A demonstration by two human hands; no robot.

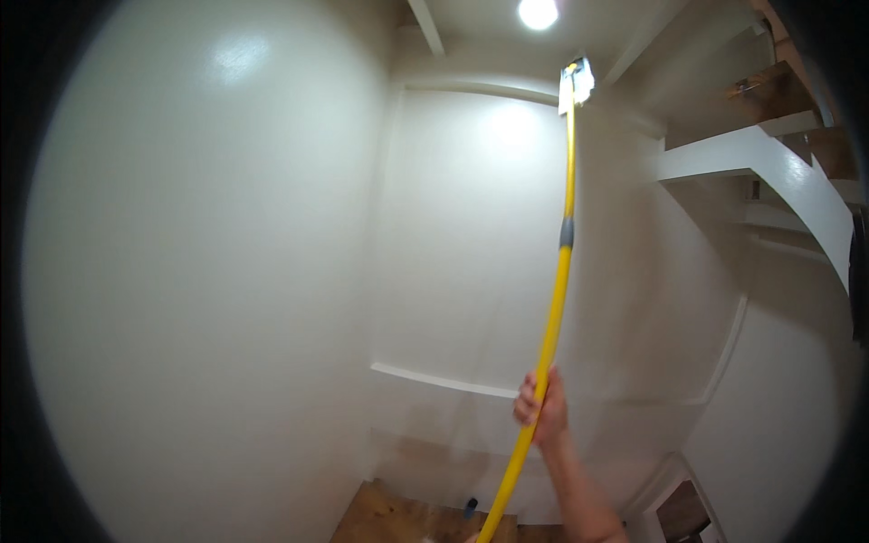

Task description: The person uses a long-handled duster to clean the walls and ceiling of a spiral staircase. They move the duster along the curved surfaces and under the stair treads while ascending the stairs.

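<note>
My right hand (548,410) is closed around a yellow telescopic pole (555,305), its forearm coming in from the bottom right. A grey collar (567,233) joins the thick lower tube to the thinner upper one. At the far end, a flat head with a white pad (577,85) is up near the top of the wall, beside a horizontal trim strip; whether it touches the surface is unclear. Only a sliver of skin, apparently my left hand (471,538), shows beside the pole at the bottom edge, so its grip is hidden.
A pale, glossy wall (204,271) fills the left side. Overhead are a lit round lamp (538,12) and a beam (428,27). A white curved structure (753,153) juts in at right. Below, a small dark object (470,506) stands on wooden boards (400,512); a framed opening (682,509) is lower right.
</note>
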